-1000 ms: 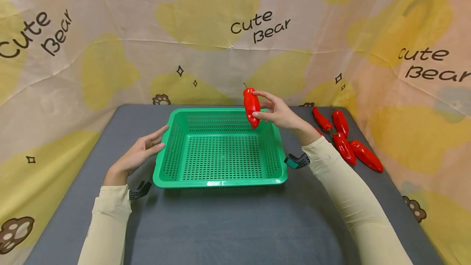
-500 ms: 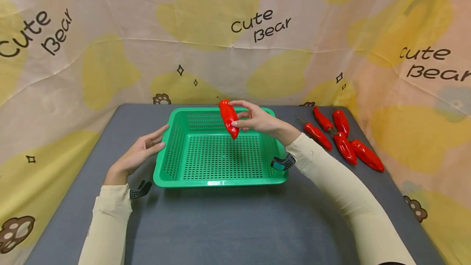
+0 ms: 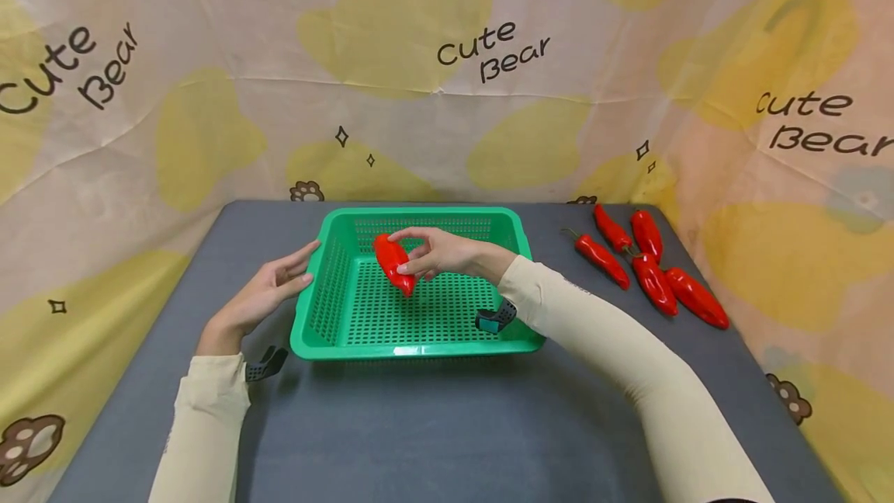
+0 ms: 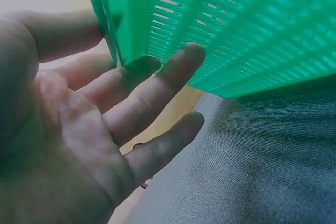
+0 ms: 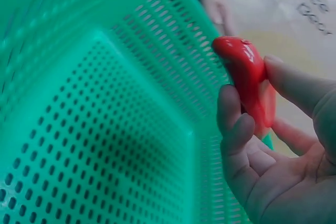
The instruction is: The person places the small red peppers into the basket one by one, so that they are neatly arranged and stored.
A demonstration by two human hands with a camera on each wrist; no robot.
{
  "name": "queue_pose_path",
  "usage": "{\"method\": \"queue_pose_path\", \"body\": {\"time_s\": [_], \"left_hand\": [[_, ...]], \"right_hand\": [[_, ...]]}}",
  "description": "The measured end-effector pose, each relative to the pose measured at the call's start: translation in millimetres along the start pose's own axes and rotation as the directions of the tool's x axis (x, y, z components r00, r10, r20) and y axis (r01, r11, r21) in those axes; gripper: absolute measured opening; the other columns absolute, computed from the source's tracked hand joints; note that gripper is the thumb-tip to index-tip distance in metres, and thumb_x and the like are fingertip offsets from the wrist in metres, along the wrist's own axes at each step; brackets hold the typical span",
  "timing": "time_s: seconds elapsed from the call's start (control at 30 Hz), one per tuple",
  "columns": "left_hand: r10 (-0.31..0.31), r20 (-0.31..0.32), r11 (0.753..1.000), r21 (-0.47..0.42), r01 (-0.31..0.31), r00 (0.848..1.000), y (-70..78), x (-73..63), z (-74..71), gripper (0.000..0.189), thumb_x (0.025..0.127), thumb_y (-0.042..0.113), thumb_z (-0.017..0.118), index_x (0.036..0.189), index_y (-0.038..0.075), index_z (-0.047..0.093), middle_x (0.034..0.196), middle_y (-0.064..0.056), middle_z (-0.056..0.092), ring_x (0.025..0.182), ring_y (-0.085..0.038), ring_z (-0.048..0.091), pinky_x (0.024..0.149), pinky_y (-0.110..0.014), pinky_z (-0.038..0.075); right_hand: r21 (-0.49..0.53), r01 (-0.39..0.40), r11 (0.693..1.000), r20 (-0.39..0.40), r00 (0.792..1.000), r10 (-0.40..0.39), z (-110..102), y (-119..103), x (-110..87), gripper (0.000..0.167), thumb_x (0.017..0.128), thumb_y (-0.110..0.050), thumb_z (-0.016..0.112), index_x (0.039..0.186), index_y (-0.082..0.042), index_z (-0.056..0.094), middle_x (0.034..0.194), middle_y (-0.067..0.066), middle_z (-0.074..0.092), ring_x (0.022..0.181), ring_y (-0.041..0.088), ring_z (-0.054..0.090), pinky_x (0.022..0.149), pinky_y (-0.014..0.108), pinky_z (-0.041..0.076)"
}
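Note:
My right hand (image 3: 443,251) pinches a glossy red pepper (image 3: 391,261) between thumb and fingers. The pepper hangs tilted inside the green slotted basket (image 3: 417,351), above its floor. In the right wrist view the same red pepper (image 5: 249,77) sits between the thumb and curled fingers. My left hand (image 3: 261,293) touches the left rim of the basket from outside. The left wrist view shows this left hand (image 4: 100,114) with extended fingers, some of them at the rim and under the wall of the basket (image 4: 252,35).
Several red peppers lie on the grey table (image 3: 419,433) to the right of the basket, among them a pepper (image 3: 602,261) with a green stem and another pepper (image 3: 697,297) at the far right. A patterned cloth (image 3: 391,29) hangs behind the table.
My right hand has carried the pepper left and down, from above the basket's back right to inside its left half. The left hand stays at the rim.

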State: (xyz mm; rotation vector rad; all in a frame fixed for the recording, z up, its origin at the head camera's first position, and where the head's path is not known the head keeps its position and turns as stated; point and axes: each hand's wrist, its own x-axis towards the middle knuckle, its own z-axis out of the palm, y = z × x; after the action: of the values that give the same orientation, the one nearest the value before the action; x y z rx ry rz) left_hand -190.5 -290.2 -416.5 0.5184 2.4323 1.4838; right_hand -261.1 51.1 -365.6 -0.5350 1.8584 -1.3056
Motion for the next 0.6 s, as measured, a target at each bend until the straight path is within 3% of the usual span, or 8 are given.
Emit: {"method": "queue_pose_path", "body": {"time_s": [0.2,0.3,0.4,0.47,0.53,0.6], "left_hand": [[0.015,0.000,1.000,-0.024,-0.015,1.000,-0.1,0.6,-0.4,0.063,0.108,0.022,0.048,0.163,0.014,0.020,0.167,-0.022,0.021,0.152,-0.044,0.021,0.097,-0.007,0.043],[0.023,-0.001,0.999,-0.028,-0.023,1.000,-1.2,0.8,-1.6,0.062,0.108,0.021,0.048,0.163,0.013,0.020,0.165,-0.023,0.025,0.151,-0.023,0.035,0.097,-0.009,0.044],[0.030,-0.003,0.999,-0.036,-0.030,1.000,-2.8,1.3,-2.6,0.062,0.108,0.020,0.048,0.163,0.013,0.020,0.164,-0.024,0.027,0.139,0.007,0.040,0.098,-0.008,0.044],[0.035,0.001,0.998,-0.044,-0.035,0.999,-3.5,2.0,-2.7,0.062,0.108,0.020,0.048,0.163,0.012,0.020,0.164,-0.024,0.026,0.130,0.016,0.042,0.098,-0.008,0.044],[0.033,0.005,0.998,-0.045,-0.033,0.999,-4.2,2.5,-2.5,0.063,0.108,0.021,0.048,0.163,0.013,0.020,0.164,-0.024,0.026,0.131,0.013,0.043,0.098,-0.009,0.044],[0.030,0.009,0.999,-0.041,-0.030,0.999,-4.9,2.9,-2.1,0.063,0.108,0.021,0.048,0.163,0.013,0.019,0.165,-0.023,0.024,0.142,-0.003,0.043,0.098,-0.009,0.044]], "right_hand": [[-0.098,-0.103,0.990,0.038,0.994,0.107,11.3,-0.9,20.3,0.063,0.096,-0.019,0.071,0.152,-0.020,0.043,0.119,0.014,0.069,0.108,0.043,0.067,0.096,0.049,0.053],[-0.115,-0.127,0.985,0.034,0.991,0.132,15.5,-2.1,31.0,0.063,0.096,-0.018,0.070,0.153,-0.018,0.042,0.122,0.015,0.067,0.108,0.041,0.069,0.104,0.054,0.050],[-0.123,-0.146,0.982,0.026,0.988,0.150,20.3,-1.9,39.6,0.063,0.096,-0.016,0.070,0.152,-0.016,0.042,0.123,0.015,0.065,0.095,0.033,0.072,0.099,0.049,0.054],[-0.121,-0.165,0.979,0.022,0.985,0.169,23.8,-0.4,43.8,0.063,0.096,-0.014,0.070,0.152,-0.016,0.042,0.122,0.015,0.064,0.086,0.025,0.072,0.096,0.045,0.056],[-0.118,-0.180,0.977,0.021,0.983,0.184,27.5,1.4,46.6,0.064,0.095,-0.013,0.071,0.152,-0.016,0.042,0.122,0.016,0.064,0.082,0.021,0.071,0.095,0.044,0.056],[-0.103,-0.187,0.977,0.025,0.981,0.190,31.4,3.4,48.6,0.066,0.094,-0.010,0.071,0.153,-0.016,0.042,0.122,0.016,0.062,0.081,0.021,0.070,0.099,0.047,0.055]]}}
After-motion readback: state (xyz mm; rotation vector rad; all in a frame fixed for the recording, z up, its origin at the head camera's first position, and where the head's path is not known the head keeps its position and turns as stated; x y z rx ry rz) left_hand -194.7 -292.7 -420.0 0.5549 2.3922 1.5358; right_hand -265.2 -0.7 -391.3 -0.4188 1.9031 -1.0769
